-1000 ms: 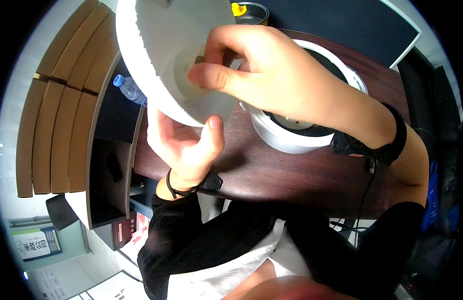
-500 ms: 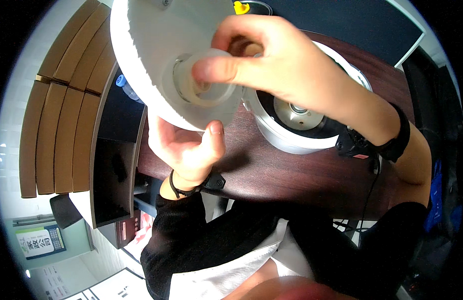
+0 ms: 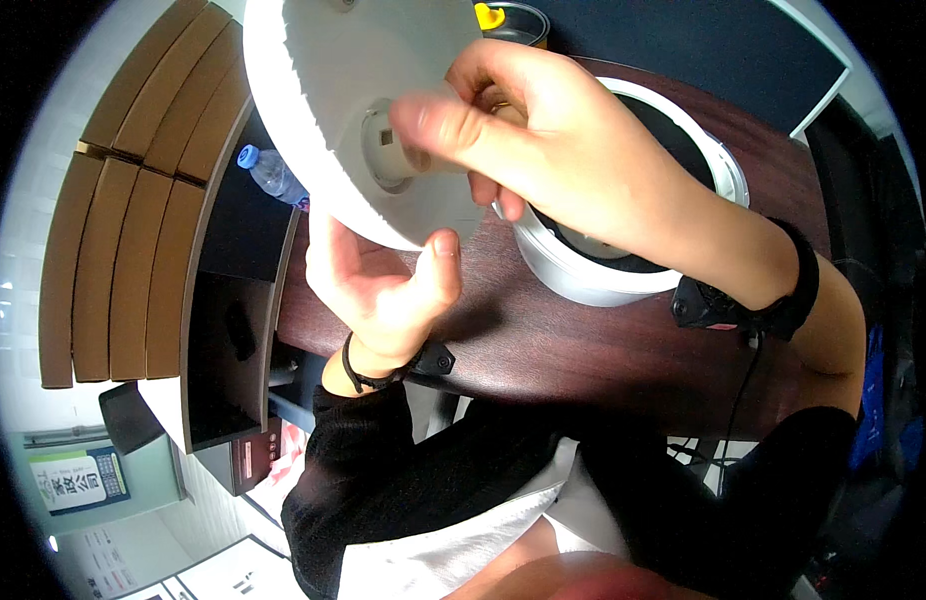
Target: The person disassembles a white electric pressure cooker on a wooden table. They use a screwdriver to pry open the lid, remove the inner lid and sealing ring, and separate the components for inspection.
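Note:
My left hand (image 3: 378,290) grips a white bowl-shaped plastic housing (image 3: 313,130) from below, thumb at its lower rim. The housing is tilted so that its inside shows, with a round fitting (image 3: 386,140) at the bottom that has a small square opening. At the mouth of the housing my right hand (image 3: 543,140) has its fingers curled, close in front of this fitting. The thumb is smeared by motion, and what the fingers hold is mostly hidden. Under my right forearm stands a round white tub (image 3: 573,285) with a black interior, on the dark wooden table (image 3: 463,350).
Stacked brown cardboard boxes (image 3: 123,270) rise at the left. A water bottle with a blue cap (image 3: 273,175) stands by a black shelf (image 3: 233,240). At the far edge is a dark round container (image 3: 523,25) with a yellow piece (image 3: 490,16). A black cable (image 3: 748,385) hangs from my right wrist device.
My right hand has drawn slightly back from the fitting. The translucent round cup around its thumb no longer shows, and the fitting's square opening does. The housing has shifted slightly right.

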Demonstrator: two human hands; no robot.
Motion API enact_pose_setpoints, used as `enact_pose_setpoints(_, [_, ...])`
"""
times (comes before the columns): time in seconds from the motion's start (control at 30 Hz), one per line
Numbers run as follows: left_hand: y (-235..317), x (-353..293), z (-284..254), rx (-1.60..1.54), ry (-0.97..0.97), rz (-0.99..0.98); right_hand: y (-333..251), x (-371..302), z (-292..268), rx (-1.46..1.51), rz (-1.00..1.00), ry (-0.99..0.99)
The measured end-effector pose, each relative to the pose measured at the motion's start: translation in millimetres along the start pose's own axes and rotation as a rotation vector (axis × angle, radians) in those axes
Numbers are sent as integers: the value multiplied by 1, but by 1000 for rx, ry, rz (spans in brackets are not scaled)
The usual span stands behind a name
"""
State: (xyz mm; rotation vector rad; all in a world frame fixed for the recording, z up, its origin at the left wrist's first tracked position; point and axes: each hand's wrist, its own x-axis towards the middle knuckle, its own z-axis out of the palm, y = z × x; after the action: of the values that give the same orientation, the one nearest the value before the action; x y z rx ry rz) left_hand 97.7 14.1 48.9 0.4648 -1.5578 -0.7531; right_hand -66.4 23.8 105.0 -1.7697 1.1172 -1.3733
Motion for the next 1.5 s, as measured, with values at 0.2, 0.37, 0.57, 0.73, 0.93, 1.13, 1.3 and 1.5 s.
enact_pose_setpoints(0.2, [0,-1,-3,28,-32,-30,7,-6,-4,183,-94,-29])
enact_pose_setpoints(0.37, [-2,-2,-2,15,-13,-23,6,-7,7,41,-323,-41])
enact_pose_setpoints(0.57, [-3,-1,2,-23,-16,-11,12,0,2,127,-196,-2])
enact_pose_setpoints(0.73, [-9,1,-1,144,-20,130,9,4,4,48,-175,-10])
enact_pose_setpoints(0.93, [-9,1,3,245,-20,185,2,10,4,-48,-87,-60])
enact_pose_setpoints(1.13, [-9,2,3,268,-29,217,-5,10,3,-7,-54,-88])
enact_pose_setpoints(1.3, [-10,1,4,263,-10,223,-3,7,6,10,29,-85])
enact_pose_setpoints(1.5, [-9,0,1,310,-32,226,4,12,9,-56,-2,-85])
